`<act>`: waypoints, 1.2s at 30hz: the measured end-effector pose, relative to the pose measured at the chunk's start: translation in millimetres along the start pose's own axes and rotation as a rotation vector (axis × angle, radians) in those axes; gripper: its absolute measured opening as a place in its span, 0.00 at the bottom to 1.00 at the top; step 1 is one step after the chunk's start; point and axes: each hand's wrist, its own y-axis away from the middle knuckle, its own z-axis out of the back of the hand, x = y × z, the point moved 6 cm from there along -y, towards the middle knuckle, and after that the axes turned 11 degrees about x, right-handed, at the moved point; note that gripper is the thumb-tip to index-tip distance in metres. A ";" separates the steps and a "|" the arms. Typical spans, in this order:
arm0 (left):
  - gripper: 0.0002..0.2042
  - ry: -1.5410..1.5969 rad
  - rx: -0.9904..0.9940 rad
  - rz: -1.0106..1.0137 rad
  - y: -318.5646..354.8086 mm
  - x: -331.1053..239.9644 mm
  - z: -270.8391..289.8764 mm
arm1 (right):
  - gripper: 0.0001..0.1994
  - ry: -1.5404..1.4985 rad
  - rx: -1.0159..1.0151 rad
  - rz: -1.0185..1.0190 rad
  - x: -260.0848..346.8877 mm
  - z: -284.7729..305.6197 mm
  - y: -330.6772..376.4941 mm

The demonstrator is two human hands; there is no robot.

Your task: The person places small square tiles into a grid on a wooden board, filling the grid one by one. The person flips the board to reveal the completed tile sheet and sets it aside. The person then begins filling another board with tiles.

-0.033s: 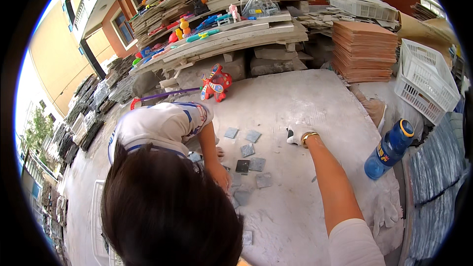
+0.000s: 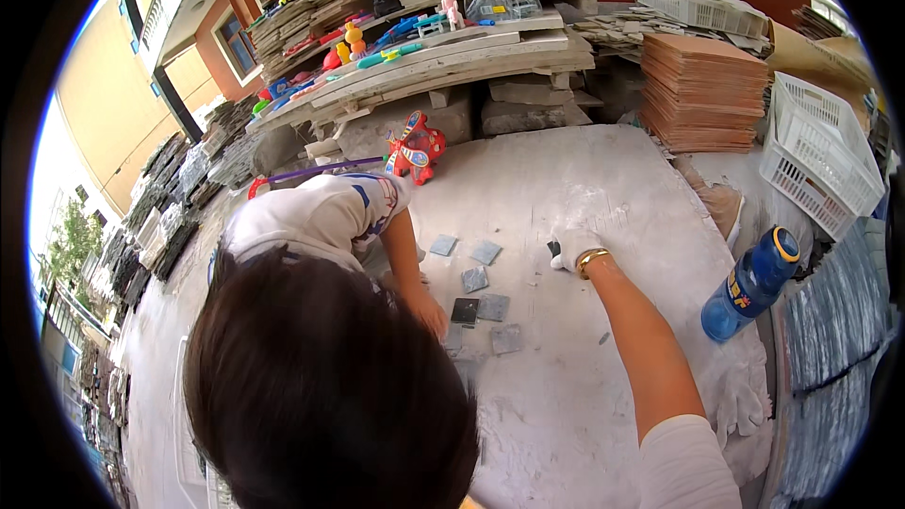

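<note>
Your gloved right hand [image 2: 572, 247] looks curled round something small and dark (can't tell what), so keep it low near the grey tiles [image 2: 484, 305].

Single head view, high, close, looking down over dusty slab [image 2: 584, 188]; another person's head [image 2: 320, 386] fills lower left.
</note>
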 end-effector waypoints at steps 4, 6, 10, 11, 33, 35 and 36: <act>0.30 -0.077 -0.072 -0.027 -3.8 7.1 -10.1 | 0.25 -0.141 -0.177 -0.015 15.8 -2.6 -12.7; 0.29 -0.137 -0.109 -0.027 0.2 11.0 -17.4 | 0.22 -0.170 -0.066 0.032 40.6 0.2 -21.9; 0.32 -0.027 -0.011 -0.035 -10.3 3.7 -8.3 | 0.16 -0.368 -0.206 0.166 92.6 -0.6 -55.1; 0.32 -0.040 -0.017 -0.038 -12.2 4.4 -9.4 | 0.18 -0.333 -0.216 0.164 101.7 -8.2 -63.4; 0.32 0.145 -0.064 0.058 -2.1 -4.8 12.3 | 0.24 0.076 -0.049 0.305 184.3 -68.5 22.0; 0.32 0.137 -0.096 0.043 -5.6 -7.0 12.5 | 0.25 0.039 -0.142 0.339 186.6 -85.4 19.0; 0.32 0.137 -0.105 0.039 -5.3 -6.5 12.6 | 0.25 0.060 -0.181 0.317 185.5 -82.8 20.7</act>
